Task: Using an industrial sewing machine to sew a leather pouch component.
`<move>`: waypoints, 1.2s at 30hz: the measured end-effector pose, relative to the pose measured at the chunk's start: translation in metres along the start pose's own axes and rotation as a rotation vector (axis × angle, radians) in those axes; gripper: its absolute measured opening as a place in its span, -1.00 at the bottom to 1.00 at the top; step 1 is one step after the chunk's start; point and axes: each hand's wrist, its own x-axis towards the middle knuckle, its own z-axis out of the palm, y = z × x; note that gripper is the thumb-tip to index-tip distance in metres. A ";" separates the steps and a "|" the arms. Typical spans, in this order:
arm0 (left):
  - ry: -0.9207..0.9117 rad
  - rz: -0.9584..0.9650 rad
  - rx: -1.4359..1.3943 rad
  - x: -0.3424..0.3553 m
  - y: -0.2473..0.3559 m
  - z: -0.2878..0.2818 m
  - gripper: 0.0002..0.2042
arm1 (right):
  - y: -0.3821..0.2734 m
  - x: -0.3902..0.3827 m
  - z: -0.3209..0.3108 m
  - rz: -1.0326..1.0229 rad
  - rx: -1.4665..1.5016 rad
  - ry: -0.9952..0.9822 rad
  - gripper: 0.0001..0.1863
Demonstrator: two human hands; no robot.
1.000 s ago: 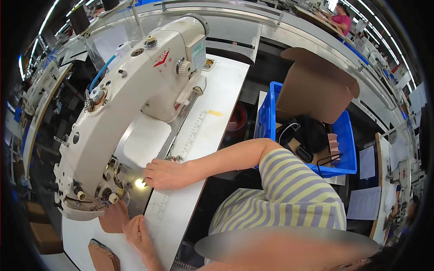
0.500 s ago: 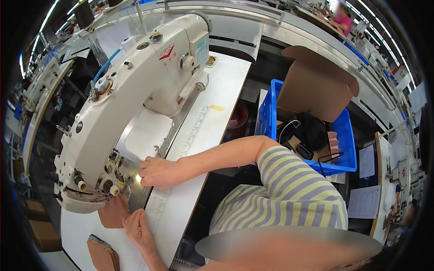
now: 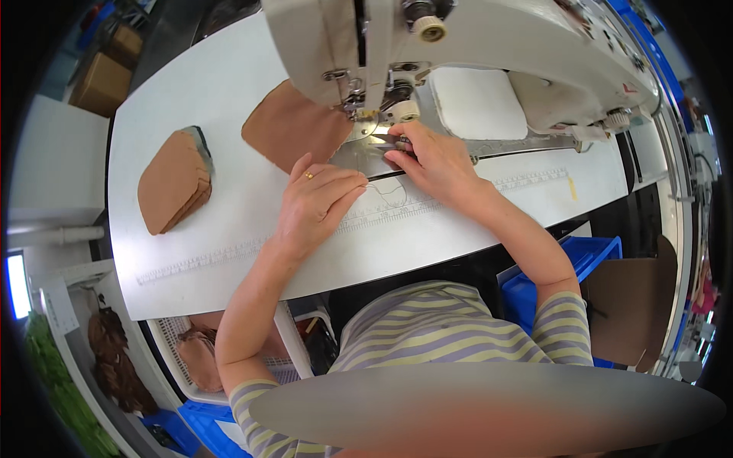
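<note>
A brown rounded fabric panel (image 3: pixel 294 126) lies under the head of a white sewing machine (image 3: pixel 519 34). My left hand (image 3: pixel 317 202), a ring on one finger, is just in front of the panel, its fingers closed together; what they pinch, if anything, is hidden. A fine thread (image 3: pixel 402 197) curves over the table close to those fingertips. Beside the needle area, my right hand (image 3: pixel 439 160) is closed on a small metal piece (image 3: pixel 403 143), mostly covered by the fingers. Left of the machine sits a stack of similar brown panels (image 3: pixel 172 183) with a grey edge.
A printed ruler scale (image 3: pixel 252 248) runs along the white table (image 3: pixel 229 271). A white padded piece (image 3: pixel 477 103) lies beneath the machine arm. Below the table edge are a white basket (image 3: pixel 172 347) with brown pieces and a blue crate (image 3: pixel 523 298) with a cardboard box (image 3: pixel 630 305).
The view has swung toward the needle end, so the machine now lies at the upper right. My left hand's fingers now point toward the right hand, which stays near the needle area.
</note>
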 end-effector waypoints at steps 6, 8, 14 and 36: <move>0.004 0.007 -0.014 0.002 0.002 -0.001 -0.90 | -0.002 0.022 0.005 -0.069 -0.255 -0.074 -0.71; 0.046 0.028 -0.037 0.002 0.001 -0.001 -0.90 | -0.002 0.026 0.009 -0.084 -0.304 -0.087 -0.69; 0.036 0.050 -0.041 0.000 -0.003 -0.001 -0.89 | -0.004 0.029 0.021 -0.137 -0.340 -0.012 -0.71; -0.160 0.283 -0.083 -0.035 0.082 0.004 -0.67 | 0.075 -0.102 -0.124 0.046 -0.569 0.143 -0.67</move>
